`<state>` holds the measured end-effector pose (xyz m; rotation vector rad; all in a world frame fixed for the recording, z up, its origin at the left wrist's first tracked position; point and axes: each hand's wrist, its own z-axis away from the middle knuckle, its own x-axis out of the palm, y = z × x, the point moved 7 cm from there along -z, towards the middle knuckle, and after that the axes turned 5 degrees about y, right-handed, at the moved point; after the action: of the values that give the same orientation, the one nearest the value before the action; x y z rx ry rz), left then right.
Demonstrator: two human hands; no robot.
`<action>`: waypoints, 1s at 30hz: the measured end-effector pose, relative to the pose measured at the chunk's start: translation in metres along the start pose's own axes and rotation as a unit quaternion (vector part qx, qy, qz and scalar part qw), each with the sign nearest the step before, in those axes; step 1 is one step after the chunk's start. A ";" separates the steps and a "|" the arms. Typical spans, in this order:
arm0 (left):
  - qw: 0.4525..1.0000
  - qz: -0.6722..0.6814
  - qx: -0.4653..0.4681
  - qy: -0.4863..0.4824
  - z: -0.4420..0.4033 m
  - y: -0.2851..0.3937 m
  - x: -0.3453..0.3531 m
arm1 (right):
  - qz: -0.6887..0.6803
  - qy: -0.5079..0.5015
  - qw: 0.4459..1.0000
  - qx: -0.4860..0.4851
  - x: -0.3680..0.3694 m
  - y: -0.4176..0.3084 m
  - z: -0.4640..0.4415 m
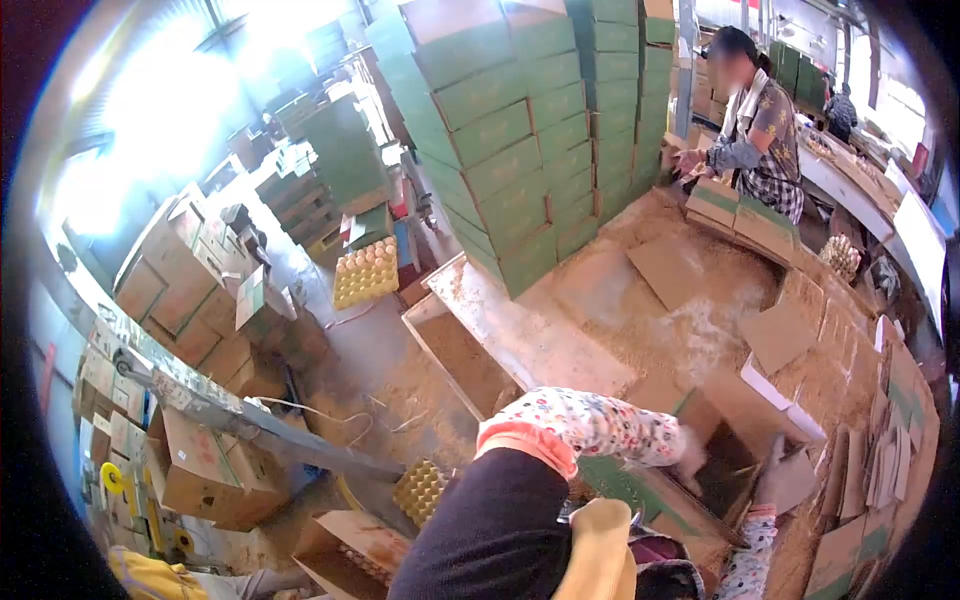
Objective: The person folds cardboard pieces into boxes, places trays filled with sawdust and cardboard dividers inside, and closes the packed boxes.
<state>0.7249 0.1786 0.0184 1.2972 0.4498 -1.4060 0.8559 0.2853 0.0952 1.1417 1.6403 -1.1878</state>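
Note:
An open cardboard box (718,440) with green outer panels stands in front of me, its inside dark and brown. My left hand (688,460), below a floral sleeve cover, reaches over the box's near left side; its fingers are blurred and partly hidden. At the right side of the same box, my right hand (770,478) is closed on the edge. A loose-looking brown cardboard flap (792,482) lies beside the right hand; whether it belongs to the box I cannot tell. Green-and-brown cardboard (640,495) lies below my left forearm.
Tall stacks of green boxes (510,150) rise ahead. A co-worker (755,130) stands at the back right by a dusty worktable (600,280). Flattened cardboard (885,460) leans at the right. Egg trays with eggs (365,272), a metal beam (270,425) and brown cartons (195,470) are on the left.

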 end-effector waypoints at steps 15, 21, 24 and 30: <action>0.800 0.271 -0.314 0.433 0.063 -0.111 0.019 | -0.330 -0.226 0.854 -0.332 0.031 -0.010 0.078; 0.707 0.654 -0.230 0.142 0.042 -0.117 0.042 | -0.601 -0.223 0.767 0.019 0.048 0.049 0.094; 0.834 0.387 0.027 0.393 0.083 -0.060 -0.023 | -0.879 -0.229 0.377 0.179 0.057 0.069 0.058; 0.934 0.071 -0.044 0.347 0.083 -0.144 0.090 | -0.282 -0.204 0.937 0.013 0.082 0.067 0.065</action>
<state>0.5827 0.1135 -0.0874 1.6994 0.8578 -0.7619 0.9028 0.2499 -0.0141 0.3837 1.6624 -1.6751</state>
